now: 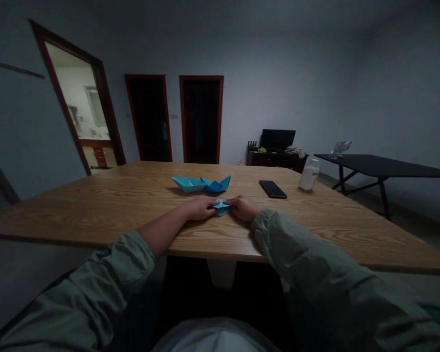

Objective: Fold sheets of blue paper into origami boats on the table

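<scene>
You are working at a wooden table (106, 210), whose top is spanning most of the width before you. To the right, a black table (385, 165) is standing apart on folding-style legs. Beyond the wooden table, a dark cabinet (275, 160) is standing near the far wall (249, 88) and is supporting a black screen (277, 140).

Your left sleeve (106, 278) and right sleeve (315, 259) are both bunching, the left below the elbow, the right at the wrist; the left forearm is showing bare.

Your left hand (200, 208) is pinching the left side of a folded blue paper (222, 208). Your right hand (244, 209) is pinching the right side of the same piece. Individual finger contacts are appearing too small to tell.

A white bottle (308, 177) is standing upright near the right edge of the wooden table. A black phone (272, 189) is lying flat between the bottle and the paper boats.

A light-blue paper boat (188, 185) and a darker blue paper boat (216, 186) are sitting side by side just beyond your hands, their near ends overlapping in view.

The folded blue paper, the smallest item, is sitting between your hands, above the table's near edge in view.
</scene>
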`<state>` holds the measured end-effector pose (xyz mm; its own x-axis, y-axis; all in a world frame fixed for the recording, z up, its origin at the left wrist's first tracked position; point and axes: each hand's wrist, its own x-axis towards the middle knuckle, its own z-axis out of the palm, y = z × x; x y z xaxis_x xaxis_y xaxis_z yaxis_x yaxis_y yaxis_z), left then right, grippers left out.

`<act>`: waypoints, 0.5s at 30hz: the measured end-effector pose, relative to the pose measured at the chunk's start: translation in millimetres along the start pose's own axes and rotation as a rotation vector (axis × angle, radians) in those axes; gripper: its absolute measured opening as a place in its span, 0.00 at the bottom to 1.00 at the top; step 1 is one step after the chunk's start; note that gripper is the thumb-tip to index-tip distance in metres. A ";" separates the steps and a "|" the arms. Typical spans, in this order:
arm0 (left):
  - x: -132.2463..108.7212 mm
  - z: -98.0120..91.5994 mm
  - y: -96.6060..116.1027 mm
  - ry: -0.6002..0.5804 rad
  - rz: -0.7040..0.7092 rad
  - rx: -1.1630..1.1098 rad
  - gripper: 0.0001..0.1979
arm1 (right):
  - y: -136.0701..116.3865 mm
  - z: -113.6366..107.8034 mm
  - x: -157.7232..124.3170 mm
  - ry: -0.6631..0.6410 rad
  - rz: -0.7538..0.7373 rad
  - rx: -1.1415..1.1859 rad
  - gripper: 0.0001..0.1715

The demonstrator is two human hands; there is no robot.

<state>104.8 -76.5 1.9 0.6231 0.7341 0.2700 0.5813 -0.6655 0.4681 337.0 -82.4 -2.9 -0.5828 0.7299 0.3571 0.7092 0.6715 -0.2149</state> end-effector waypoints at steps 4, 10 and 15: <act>0.2 2.3 -1.5 -0.017 -0.064 -0.044 0.20 | 1.4 -0.8 -2.6 -0.047 -0.052 -0.001 0.19; 2.2 3.6 -9.4 0.083 -0.164 -0.033 0.33 | -3.2 2.2 -2.8 0.002 0.104 0.019 0.28; 9.2 6.0 -13.1 0.188 -0.154 -0.218 0.48 | -7.2 6.9 5.1 0.113 0.208 0.380 0.35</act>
<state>106.0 -61.8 -6.8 0.4172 0.8493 0.3234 0.5223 -0.5154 0.6794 326.1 -82.6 -5.9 -0.3819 0.8498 0.3634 0.5980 0.5269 -0.6039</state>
